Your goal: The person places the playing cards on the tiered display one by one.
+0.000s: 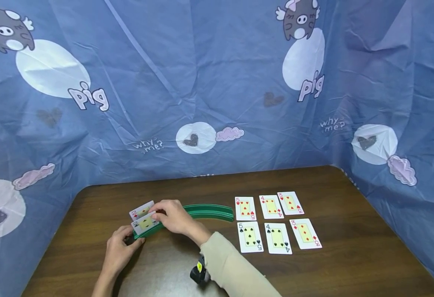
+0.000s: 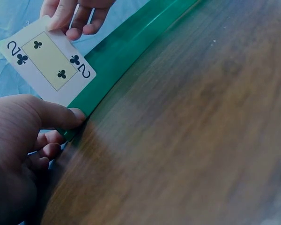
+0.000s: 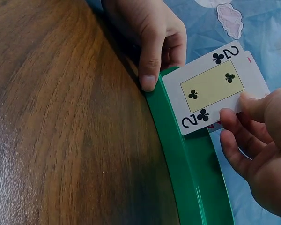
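A curved green card holder [image 1: 211,211] lies on the left half of the table. My left hand [image 1: 118,249] grips its near left end, thumb on the front face in the left wrist view. Between thumb and fingers, my right hand [image 1: 174,216] pinches the two of clubs [image 3: 210,86] by its upper corner. That card's lower edge is at the holder's slot, and the card leans at a tilt. Behind it a red two [image 1: 141,210] stands in the holder, mostly covered in the right wrist view.
To the right, face-up cards lie in two rows: the five of hearts [image 1: 245,208], four of diamonds [image 1: 271,207] and three of hearts [image 1: 290,203] above the five of spades [image 1: 250,237], four of spades [image 1: 277,238] and three of diamonds [image 1: 306,234]. A blue curtain [image 1: 217,82] hangs behind the table.
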`<state>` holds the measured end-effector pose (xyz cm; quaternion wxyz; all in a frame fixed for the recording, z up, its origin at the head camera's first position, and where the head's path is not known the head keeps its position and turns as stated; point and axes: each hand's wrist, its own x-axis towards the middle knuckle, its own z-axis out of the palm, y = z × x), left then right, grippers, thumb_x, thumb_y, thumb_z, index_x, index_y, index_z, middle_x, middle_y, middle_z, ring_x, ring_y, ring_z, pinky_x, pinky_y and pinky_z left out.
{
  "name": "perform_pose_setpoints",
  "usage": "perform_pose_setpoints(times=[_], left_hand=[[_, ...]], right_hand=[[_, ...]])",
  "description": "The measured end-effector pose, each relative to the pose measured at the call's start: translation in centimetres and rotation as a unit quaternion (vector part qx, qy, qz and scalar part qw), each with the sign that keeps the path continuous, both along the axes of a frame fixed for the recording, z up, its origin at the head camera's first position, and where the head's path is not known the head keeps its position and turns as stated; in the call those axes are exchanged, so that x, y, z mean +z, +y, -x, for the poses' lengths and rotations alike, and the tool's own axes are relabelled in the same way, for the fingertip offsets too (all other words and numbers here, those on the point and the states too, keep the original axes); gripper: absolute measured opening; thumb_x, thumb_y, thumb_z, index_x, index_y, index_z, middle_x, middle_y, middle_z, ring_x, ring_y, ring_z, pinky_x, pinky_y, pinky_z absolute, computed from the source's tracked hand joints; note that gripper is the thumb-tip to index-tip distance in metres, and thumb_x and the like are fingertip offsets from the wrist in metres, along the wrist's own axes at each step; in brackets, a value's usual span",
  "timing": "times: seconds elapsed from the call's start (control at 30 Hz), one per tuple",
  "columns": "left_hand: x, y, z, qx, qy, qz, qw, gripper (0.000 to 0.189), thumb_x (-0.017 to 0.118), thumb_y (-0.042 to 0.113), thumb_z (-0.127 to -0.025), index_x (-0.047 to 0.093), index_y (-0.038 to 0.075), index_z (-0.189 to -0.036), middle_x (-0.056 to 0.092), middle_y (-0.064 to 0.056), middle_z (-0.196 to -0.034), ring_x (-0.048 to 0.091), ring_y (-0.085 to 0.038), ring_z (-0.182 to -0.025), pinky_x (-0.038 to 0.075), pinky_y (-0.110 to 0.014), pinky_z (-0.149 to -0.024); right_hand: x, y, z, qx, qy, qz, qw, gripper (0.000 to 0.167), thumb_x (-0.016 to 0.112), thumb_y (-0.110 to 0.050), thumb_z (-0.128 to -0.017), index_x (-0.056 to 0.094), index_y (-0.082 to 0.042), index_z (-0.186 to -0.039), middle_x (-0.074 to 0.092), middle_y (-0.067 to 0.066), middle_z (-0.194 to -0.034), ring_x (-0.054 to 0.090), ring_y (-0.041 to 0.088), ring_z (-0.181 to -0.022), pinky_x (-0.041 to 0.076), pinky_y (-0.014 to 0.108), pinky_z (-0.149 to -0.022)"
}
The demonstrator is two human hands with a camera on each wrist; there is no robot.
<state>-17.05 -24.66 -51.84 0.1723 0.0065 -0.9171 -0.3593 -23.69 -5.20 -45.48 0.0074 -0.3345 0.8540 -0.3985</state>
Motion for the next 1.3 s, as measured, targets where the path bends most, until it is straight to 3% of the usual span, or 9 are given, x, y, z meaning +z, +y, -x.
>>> perform_pose_setpoints(times=[0.2,0.87,1.3], left_hand=[[-0.1,-0.1,0.0,-0.003,0.016,0.003,0.9999,0.023,0.085,0.004,-0.071,0.075,0.003,-0.091,0.071,-0.012,-0.098,0.055,-0.017,-0.088,0.042,-0.027,-0.074],[0.0,0.0,0.0,-0.002,0.003,0.001,1.0000,0.025,0.084,0.004,-0.072,0.075,0.002,-0.095,0.072,-0.013,-0.100,0.058,-0.021,-0.090,0.042,-0.027,-0.075],[0.1,0.0,0.0,0.003,-0.031,0.004,0.9995,0.026,0.082,0.007,-0.075,0.074,0.000,-0.099,0.071,-0.015,-0.105,0.058,-0.024,-0.095,0.043,-0.025,-0.075]], right_hand=[[0.2,0.1,0.0,0.009,-0.004,-0.001,1.0000,0.018,0.063,-0.016,-0.097,0.075,-0.011,-0.110,0.074,0.003,-0.107,0.062,-0.001,-0.087,0.045,0.009,-0.074],[0.2,0.1,0.0,0.001,0.001,-0.003,1.0000,0.018,0.063,-0.016,-0.097,0.075,-0.012,-0.111,0.075,0.002,-0.107,0.063,0.001,-0.089,0.045,0.009,-0.075],[-0.6,0.2,0.0,0.004,-0.026,-0.013,0.9996,0.021,0.062,-0.015,-0.097,0.073,-0.011,-0.114,0.074,0.004,-0.108,0.061,-0.001,-0.082,0.046,0.010,-0.071]])
